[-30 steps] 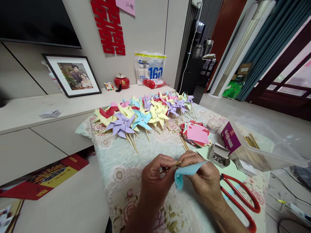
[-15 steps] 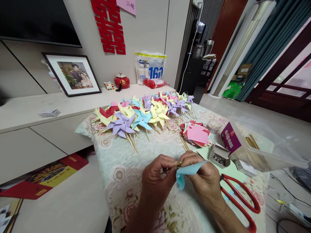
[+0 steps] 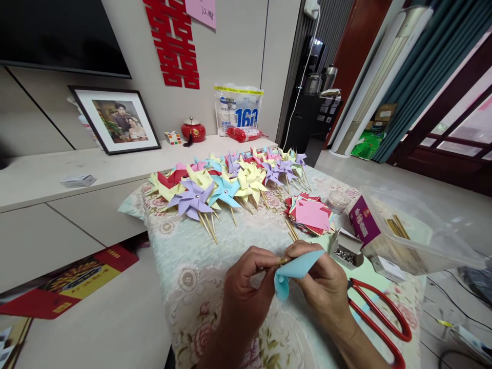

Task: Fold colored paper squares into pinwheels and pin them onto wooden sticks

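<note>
Both hands meet above the near part of the table. My left hand (image 3: 246, 289) is closed, thumb and fingertips pinched on a thin wooden stick (image 3: 283, 261) whose tip shows between the hands. My right hand (image 3: 325, 287) is closed on a light blue paper pinwheel (image 3: 302, 265), which hangs curled beneath the fingertips. Where stick and paper join is hidden by my fingers. Just right of my right hand lie red-handled scissors (image 3: 378, 312), their blades mostly covered. Beyond it stands an open small box of metal fasteners (image 3: 347, 251).
Finished pinwheels (image 3: 225, 190) in several colours lie at the table's back. Nearer are a stack of coloured paper pieces (image 3: 312, 214), loose sticks (image 3: 291, 230) and a round clear container (image 3: 338, 200). A clear plastic bin (image 3: 434, 246) with sticks sits at the right edge.
The blue paper has tilted slightly, its curled end shifting a little left between my hands. Both hands keep their pinch in nearly the same place.
</note>
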A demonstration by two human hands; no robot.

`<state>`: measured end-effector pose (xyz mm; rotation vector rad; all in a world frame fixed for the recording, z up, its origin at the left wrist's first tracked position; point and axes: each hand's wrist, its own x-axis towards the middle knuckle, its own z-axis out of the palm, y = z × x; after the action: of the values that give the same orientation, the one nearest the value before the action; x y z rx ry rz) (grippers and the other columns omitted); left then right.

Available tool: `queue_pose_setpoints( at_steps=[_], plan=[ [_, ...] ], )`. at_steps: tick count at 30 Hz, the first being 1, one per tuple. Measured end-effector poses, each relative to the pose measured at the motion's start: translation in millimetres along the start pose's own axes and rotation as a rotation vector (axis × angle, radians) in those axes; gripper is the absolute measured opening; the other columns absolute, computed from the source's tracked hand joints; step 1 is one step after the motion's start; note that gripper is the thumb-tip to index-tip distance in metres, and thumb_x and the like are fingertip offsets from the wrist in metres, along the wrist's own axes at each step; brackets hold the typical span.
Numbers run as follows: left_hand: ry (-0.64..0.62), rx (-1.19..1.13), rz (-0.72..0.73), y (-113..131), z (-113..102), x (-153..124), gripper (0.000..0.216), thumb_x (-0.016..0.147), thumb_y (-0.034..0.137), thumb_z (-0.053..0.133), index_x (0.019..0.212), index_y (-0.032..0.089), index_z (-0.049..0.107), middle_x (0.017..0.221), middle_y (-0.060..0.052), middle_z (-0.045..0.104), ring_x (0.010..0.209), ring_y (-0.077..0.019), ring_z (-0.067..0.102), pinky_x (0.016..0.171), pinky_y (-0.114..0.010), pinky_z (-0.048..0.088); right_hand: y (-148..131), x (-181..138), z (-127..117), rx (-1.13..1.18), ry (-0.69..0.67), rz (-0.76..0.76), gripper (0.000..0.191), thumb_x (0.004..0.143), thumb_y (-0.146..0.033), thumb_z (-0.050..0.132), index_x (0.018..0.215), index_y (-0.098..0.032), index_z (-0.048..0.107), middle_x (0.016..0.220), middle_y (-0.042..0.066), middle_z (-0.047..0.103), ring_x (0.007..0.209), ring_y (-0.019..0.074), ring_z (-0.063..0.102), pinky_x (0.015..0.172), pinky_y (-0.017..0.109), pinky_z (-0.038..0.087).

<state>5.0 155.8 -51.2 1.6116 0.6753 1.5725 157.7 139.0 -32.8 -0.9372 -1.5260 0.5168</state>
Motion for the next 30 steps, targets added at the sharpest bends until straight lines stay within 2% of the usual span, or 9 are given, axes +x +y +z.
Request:
queue_pose_setpoints(
  at_steps=[3,6,9,13,21,30],
  plan=[
    [-0.011,0.03,0.025,3,0,1,0.018,0.087,0.007,0.062,0.094,0.021,0.069,0.085,-0.002,0.066,0.079,-0.015,0.064,0.071,-0.026,0.049,1,2,-2,-0.025,-0.036,-0.103,0.027,0.088,-0.01,0.064,0.108,-0.028,0.069,0.086,0.001,0.07,0.083,0.0194,0.065,0.078,0.035,0.051],
    [-0.003,0.047,0.055,4,1,1,0.016,0.089,0.007,0.059,0.093,0.021,0.067,0.084,-0.003,0.065,0.08,-0.0155,0.063,0.071,-0.027,0.048,-1,5,-3,-0.039,-0.068,-0.184,0.03,0.088,-0.007,0.06,0.107,-0.027,0.071,0.086,0.003,0.07,0.082,0.0206,0.064,0.077,0.037,0.05],
    [-0.007,0.056,0.07,6,1,2,0.015,0.089,0.008,0.059,0.092,0.021,0.066,0.084,-0.003,0.064,0.079,-0.0155,0.062,0.07,-0.027,0.048,-4,6,-4,-0.068,-0.062,-0.165,0.03,0.086,-0.005,0.06,0.103,-0.027,0.072,0.089,0.003,0.067,0.083,0.0194,0.063,0.072,0.034,0.05],
    [-0.006,0.074,0.068,6,2,2,0.014,0.09,0.008,0.058,0.091,0.02,0.066,0.082,-0.002,0.063,0.078,-0.0152,0.062,0.069,-0.027,0.047,-4,4,-5,-0.094,-0.052,-0.145,0.03,0.086,-0.005,0.06,0.102,-0.028,0.072,0.09,0.002,0.064,0.084,0.0182,0.062,0.073,0.032,0.049],
    [-0.008,0.099,0.071,4,2,0,0.015,0.09,0.008,0.058,0.094,0.02,0.066,0.084,-0.004,0.063,0.079,-0.0165,0.062,0.07,-0.028,0.048,-4,6,-4,-0.145,-0.037,-0.21,0.024,0.089,-0.01,0.057,0.102,-0.027,0.07,0.085,0.003,0.067,0.083,0.0205,0.062,0.074,0.035,0.049],
    [0.008,0.117,0.07,6,5,-2,0.013,0.089,0.009,0.06,0.091,0.021,0.066,0.084,-0.003,0.064,0.079,-0.0167,0.063,0.069,-0.028,0.049,-9,11,0,-0.212,0.004,-0.252,0.017,0.092,-0.014,0.055,0.094,-0.026,0.068,0.079,0.002,0.065,0.076,0.0202,0.061,0.07,0.035,0.049]
  ],
)
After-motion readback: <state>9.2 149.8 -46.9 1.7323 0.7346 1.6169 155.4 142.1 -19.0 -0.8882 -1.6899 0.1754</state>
